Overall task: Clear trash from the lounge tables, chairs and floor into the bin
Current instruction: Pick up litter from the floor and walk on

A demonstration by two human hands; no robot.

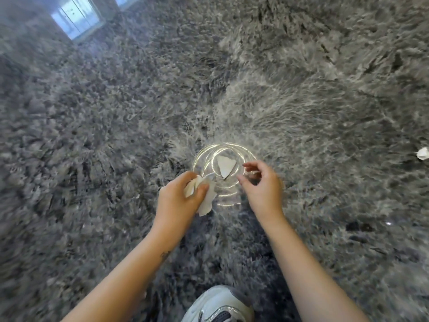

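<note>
A clear plastic cup [209, 156] stands upright on the shaggy grey rug [116, 112], seen from above. One torn white paper scrap [225, 168] lies inside it. My left hand [181, 196] grips several white paper scraps [206, 198] just at the cup's near-left rim. Over the cup's right rim hovers my right hand [262, 184], fingers loosely curled, thumb and forefinger apart with nothing visible between them. Its palm hides the right side of the cup.
A small crumpled white paper [422, 154] lies on the rug at the far right edge. My white sneaker [218, 305] is planted just below the cup. A glossy floor with a bright window reflection [76, 17] borders the rug at the top left.
</note>
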